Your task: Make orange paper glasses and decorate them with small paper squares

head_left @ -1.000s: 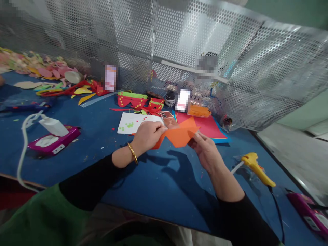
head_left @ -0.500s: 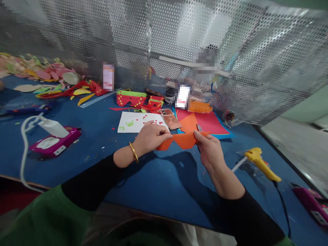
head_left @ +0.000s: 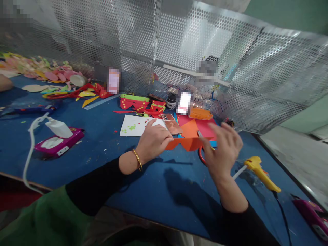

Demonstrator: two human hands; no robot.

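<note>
A folded orange paper piece [head_left: 191, 145], its lower edge cut in points, is pinched at its left end in my left hand [head_left: 155, 141], just above the blue table [head_left: 143, 191]. My right hand [head_left: 222, 153] is at the paper's right end, fingers spread and slightly blurred. Whether its thumb still touches the paper I cannot tell. Red-handled scissors [head_left: 201, 156] lie behind, partly hidden by the right hand and the paper. A white sheet [head_left: 130, 123] with green and red paper bits is beside my left hand, with a brown phone [head_left: 173, 125] at its right edge.
Red and green paper crowns [head_left: 134, 103] stand at the back near a lit phone [head_left: 183, 103] and coloured sheets [head_left: 185, 119]. A yellow glue gun [head_left: 262, 172] lies right. A purple power strip [head_left: 61, 145] with a white plug sits left. Another person's hand [head_left: 5, 83] shows far left.
My right hand has loosened from the orange paper's right end and spread its fingers, shifting right. My left hand keeps its hold. The red scissor handle has come into sight.
</note>
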